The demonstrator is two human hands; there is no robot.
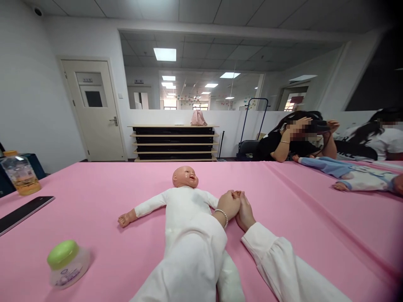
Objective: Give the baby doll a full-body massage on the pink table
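A baby doll (185,205) in a white suit lies face up on the pink-covered table (103,184), its head away from me. One of its arms stretches out to the left, with that hand lying on the cloth. My left hand (228,204), with a beaded bracelet on the wrist, is closed around the doll's other hand, at the right. From the right side, my right hand (246,212) is closed against the same doll's hand, touching my left. Most of that small hand is hidden by my fingers. My left sleeve crosses over the doll's body and covers part of its lower half.
A green-lidded jar (68,264) stands at the front left. Behind it are a dark phone (25,214) and a bottle of yellow liquid (21,174). Another doll (352,170) in blue and white lies at the right, near a seated person (273,144).
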